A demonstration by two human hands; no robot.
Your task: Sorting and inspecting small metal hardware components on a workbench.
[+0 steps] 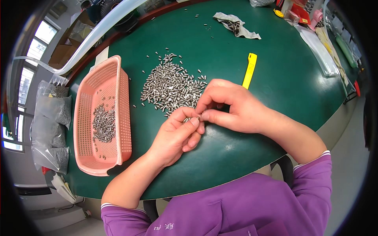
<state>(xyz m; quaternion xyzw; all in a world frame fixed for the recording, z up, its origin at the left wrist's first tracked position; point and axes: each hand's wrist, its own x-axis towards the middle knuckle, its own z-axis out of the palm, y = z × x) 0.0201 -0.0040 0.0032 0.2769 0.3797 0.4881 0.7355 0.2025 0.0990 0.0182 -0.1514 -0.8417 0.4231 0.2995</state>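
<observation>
Both hands meet at the near edge of the pile of small metal pins (173, 86) on the green bench (275, 78) — left hand (175, 135) palm-up, thumb and forefinger pinching a pin (188, 118); right hand (230, 106) curled knuckles-up, fingertips closed on that pin's end. A pink basket (124, 102) sits left.

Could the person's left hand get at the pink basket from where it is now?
Probably yes. The left hand rests on the green table, fingers pinching small metal parts with the right hand. The pink basket sits just to its left, open-topped, with only bare tabletop between.
</observation>
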